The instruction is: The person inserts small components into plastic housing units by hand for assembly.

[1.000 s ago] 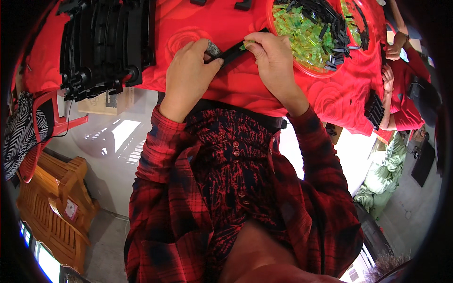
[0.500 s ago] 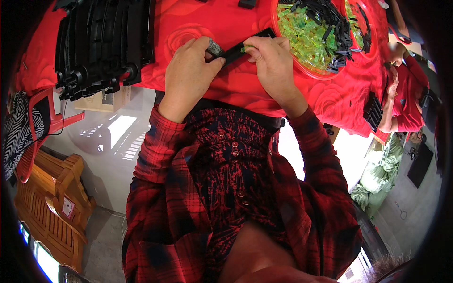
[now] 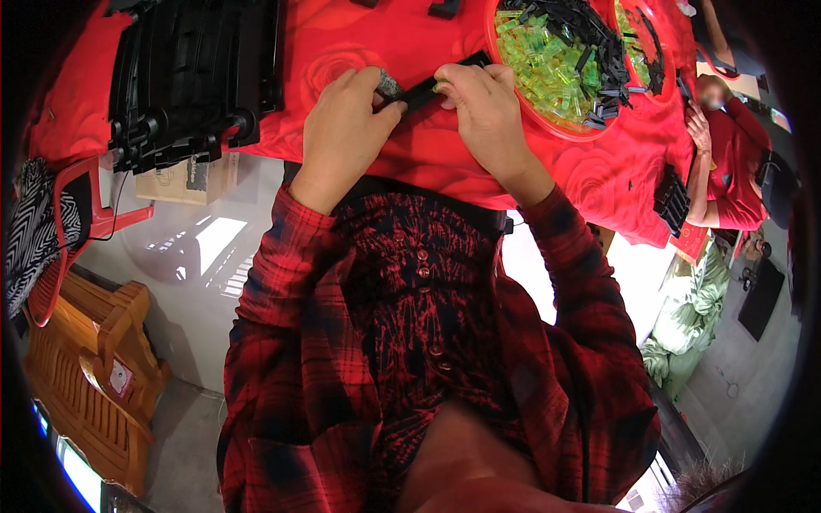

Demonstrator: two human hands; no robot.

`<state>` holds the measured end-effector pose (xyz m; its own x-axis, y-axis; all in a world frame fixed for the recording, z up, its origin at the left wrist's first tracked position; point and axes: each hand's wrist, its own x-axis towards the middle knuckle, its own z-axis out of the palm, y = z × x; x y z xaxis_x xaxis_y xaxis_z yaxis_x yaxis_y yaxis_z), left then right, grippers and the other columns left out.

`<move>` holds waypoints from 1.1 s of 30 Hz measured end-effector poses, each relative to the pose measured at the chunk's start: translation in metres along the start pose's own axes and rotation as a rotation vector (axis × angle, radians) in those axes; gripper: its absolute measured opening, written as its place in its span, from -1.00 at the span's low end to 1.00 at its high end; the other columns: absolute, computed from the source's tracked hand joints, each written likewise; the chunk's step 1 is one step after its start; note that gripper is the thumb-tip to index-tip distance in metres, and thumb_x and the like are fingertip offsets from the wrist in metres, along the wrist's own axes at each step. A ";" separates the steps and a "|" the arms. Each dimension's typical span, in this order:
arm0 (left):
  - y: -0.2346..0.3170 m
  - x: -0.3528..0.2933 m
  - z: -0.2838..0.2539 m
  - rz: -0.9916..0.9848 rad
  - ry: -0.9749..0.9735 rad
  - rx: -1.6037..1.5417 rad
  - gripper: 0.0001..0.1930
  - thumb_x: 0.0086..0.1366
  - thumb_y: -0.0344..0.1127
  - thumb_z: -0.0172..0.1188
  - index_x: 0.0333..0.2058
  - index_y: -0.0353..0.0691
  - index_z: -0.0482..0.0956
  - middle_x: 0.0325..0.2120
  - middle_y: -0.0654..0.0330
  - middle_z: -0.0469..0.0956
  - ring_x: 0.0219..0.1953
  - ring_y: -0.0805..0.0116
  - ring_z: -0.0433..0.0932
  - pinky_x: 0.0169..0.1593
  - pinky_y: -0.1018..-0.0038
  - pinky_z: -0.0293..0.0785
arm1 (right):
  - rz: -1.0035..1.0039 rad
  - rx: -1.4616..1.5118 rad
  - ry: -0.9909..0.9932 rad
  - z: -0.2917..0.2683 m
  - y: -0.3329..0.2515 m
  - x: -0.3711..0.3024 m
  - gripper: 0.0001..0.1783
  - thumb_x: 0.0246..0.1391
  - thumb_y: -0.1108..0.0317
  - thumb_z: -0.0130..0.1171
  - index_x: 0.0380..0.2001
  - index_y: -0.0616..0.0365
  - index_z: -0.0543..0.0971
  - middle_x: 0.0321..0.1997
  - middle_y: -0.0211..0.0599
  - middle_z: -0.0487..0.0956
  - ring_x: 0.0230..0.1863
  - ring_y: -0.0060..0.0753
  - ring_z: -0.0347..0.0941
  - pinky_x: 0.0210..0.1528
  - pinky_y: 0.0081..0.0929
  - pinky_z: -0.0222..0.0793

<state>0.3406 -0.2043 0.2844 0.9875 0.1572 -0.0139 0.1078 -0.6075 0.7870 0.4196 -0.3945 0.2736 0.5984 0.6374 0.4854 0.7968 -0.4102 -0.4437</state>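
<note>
Flanking the hands (image 3: 346,141) are black parts (image 3: 184,85) (left) and a red basin (image 3: 564,132).

A slatted wooden bench (image 3: 81,393) stands near a red chair (image 3: 49,288).

Red rose-patterned tablecloth (image 3: 599,175), black strip (image 3: 419,96), yellow-green pieces (image 3: 537,73), red-black plaid shirt (image 3: 291,385), brown bench (image 3: 128,312)

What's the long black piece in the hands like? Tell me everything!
The long black piece is narrow and straight, perhaps plastic. It slants up to the right over the red cloth. The left hand grips its lower end; the right hand, pinching a greenish bit, hides part of it. Its far end shows beyond.
</note>
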 end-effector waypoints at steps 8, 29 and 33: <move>0.002 -0.006 0.002 0.027 0.046 0.002 -0.78 0.23 -0.30 0.26 -0.31 -0.34 0.49 -0.44 0.05 0.52 -0.41 0.14 0.55 -0.34 0.30 0.42 | 0.093 0.082 -0.030 -0.007 0.000 0.000 -0.89 0.19 0.43 0.14 -0.20 0.05 0.54 -0.43 -0.43 0.61 -0.49 -0.42 0.49 -0.05 -0.39 0.14; 0.003 -0.030 -0.014 0.269 -0.003 0.235 -0.57 0.09 -0.35 0.35 -0.06 -0.28 0.48 -0.21 0.04 0.49 -0.10 -0.03 0.44 -0.07 0.19 0.36 | 0.058 -0.034 0.199 -0.019 0.013 0.013 -0.83 0.13 0.38 0.25 -0.19 0.01 0.58 -0.30 -0.41 0.66 -0.28 -0.22 0.53 -0.03 -0.32 0.24; 0.005 -0.025 -0.020 0.262 0.023 0.342 -0.61 0.10 -0.45 0.27 -0.06 -0.25 0.48 -0.18 0.08 0.49 -0.09 -0.02 0.43 -0.05 0.19 0.34 | 0.033 -0.030 0.097 -0.020 0.015 0.006 -0.82 0.16 0.40 0.21 -0.16 0.07 0.52 -0.31 -0.36 0.66 -0.30 -0.19 0.54 -0.02 -0.30 0.26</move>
<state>0.3146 -0.1957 0.3011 0.9841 -0.0218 0.1760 -0.1105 -0.8514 0.5127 0.4371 -0.4095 0.2846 0.6285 0.5577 0.5422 0.7778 -0.4504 -0.4384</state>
